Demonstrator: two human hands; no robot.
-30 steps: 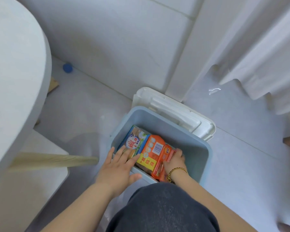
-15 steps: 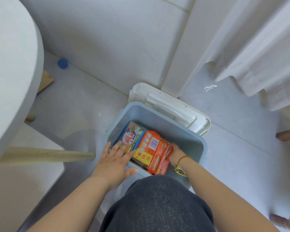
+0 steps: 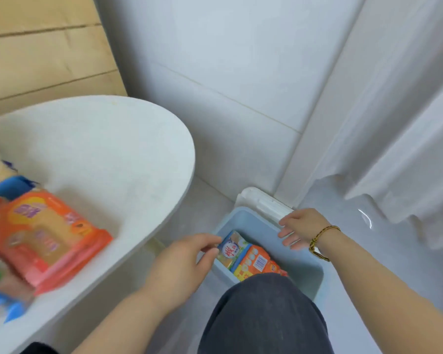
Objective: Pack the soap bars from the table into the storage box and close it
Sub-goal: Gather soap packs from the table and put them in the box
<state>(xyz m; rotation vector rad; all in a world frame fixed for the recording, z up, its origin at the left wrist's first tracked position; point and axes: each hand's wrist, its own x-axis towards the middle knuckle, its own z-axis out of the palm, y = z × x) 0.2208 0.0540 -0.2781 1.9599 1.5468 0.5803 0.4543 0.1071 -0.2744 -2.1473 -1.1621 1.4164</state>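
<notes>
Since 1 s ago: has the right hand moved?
Yes. The right hand rose from the soap packs to the far rim of the storage box, beside the lid.

Your left hand (image 3: 182,261): forearm reaching forward from lower left, fingers curled, thumb set beneath them; whether they pinch anything cannot be told. Your right hand (image 3: 302,227): arm stretched forward from lower right, palm down, fingers straight and slightly spread, holding nothing. The two hands lie apart.
</notes>
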